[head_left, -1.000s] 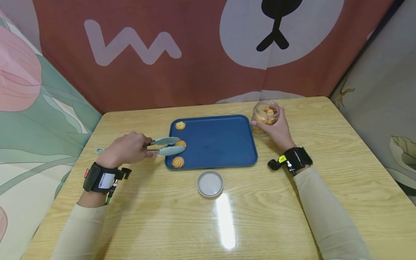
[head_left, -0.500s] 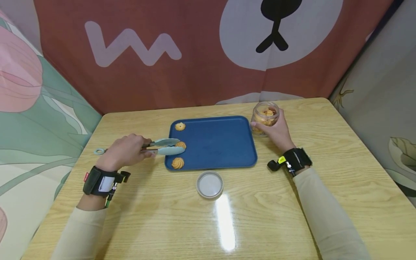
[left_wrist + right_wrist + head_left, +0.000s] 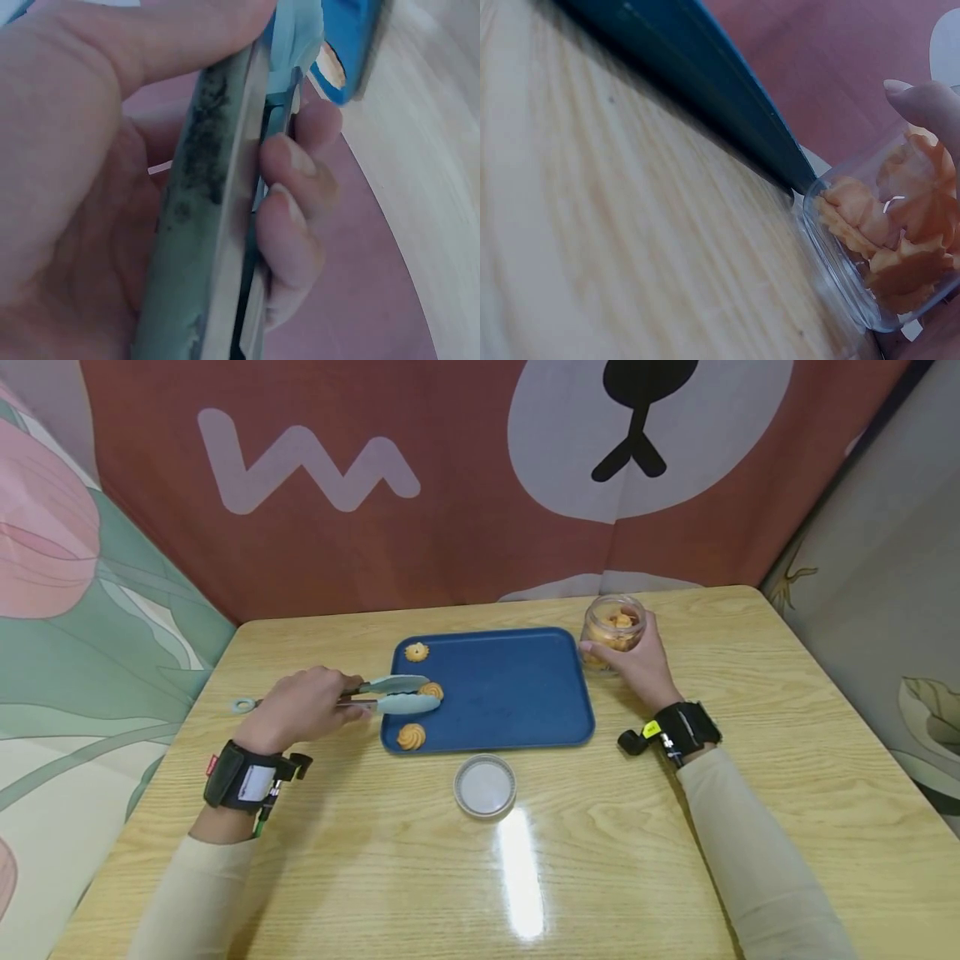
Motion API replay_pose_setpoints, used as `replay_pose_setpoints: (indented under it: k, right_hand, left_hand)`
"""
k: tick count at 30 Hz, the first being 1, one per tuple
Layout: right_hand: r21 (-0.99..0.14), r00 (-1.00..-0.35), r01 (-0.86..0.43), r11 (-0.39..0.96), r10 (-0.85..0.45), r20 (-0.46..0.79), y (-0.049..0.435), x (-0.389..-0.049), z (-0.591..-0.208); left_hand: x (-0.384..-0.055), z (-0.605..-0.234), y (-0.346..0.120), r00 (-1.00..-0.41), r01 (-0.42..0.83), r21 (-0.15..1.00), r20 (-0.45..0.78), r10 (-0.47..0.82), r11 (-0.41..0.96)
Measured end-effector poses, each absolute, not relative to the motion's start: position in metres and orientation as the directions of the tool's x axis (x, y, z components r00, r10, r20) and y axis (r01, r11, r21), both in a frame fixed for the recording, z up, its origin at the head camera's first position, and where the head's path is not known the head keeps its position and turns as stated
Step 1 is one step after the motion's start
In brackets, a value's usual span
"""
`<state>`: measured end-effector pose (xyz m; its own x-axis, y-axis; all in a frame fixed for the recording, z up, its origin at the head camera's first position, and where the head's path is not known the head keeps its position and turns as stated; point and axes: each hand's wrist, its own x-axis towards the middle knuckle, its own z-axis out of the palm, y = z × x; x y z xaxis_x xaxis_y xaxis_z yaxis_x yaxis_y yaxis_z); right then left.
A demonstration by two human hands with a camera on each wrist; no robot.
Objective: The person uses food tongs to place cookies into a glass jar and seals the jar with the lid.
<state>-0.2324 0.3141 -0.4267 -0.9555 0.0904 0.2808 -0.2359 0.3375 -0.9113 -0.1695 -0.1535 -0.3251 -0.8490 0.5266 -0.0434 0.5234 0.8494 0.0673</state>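
Observation:
My left hand [image 3: 305, 706] grips light-blue-tipped tongs [image 3: 405, 703] by their handles, which fill the middle of the left wrist view. Between the tong tips is a swirled cookie [image 3: 431, 691], partly hidden, over the left part of a blue tray [image 3: 502, 689]. Another cookie [image 3: 416, 652] lies in the tray's far left corner, and one more cookie [image 3: 411, 737] in its near left corner. At the tray's right end, my right hand [image 3: 637, 664] holds a clear open jar [image 3: 600, 631] of cookies, its thumb on the near side. The jar stands upright on the table.
A round lid [image 3: 485, 786] lies on the wooden table [image 3: 615, 852] just in front of the tray. Behind the table's far edge hangs a red-brown cloth [image 3: 465, 552] with a printed animal face. In the right wrist view the tray edge [image 3: 705, 82] stands close to the jar.
My left hand has shifted slightly right with the tongs, and the middle cookie has moved right along the tray with their tips. The right hand and jar stay in place.

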Motion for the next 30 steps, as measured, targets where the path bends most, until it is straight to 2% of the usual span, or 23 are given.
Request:
replay_pose_setpoints:
  k: [30]
  right_hand:
    - [-0.918,-0.956,-0.216,0.334,0.117,0.268,0.315,-0.235,-0.429]
  left_hand:
    - [-0.192,-0.278,-0.023,-0.688,0.722,0.071,0.178,0.703,0.688]
